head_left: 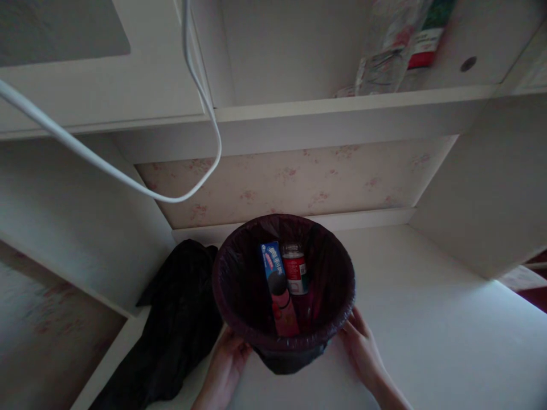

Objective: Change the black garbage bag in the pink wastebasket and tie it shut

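A round waste bin (329, 250) lined with a dark plastic bag stands on a white desk (427, 319). Inside it lie a blue and pink snack box (276, 282) and a small bottle with a red label (296, 270). My left hand (226, 364) grips the bin's near left side under the rim, fingers curled on the bag. My right hand (363, 347) presses on the near right side, fingers against the rim. Part of the bag (290, 359) hangs over the front between my hands.
A black bag or cloth (179, 319) lies just left of the bin at the desk's edge. A white cable (128, 176) loops down above. A shelf (342, 108) overhead carries a clear plastic bottle (384, 51). A white side panel (482, 193) closes the right.
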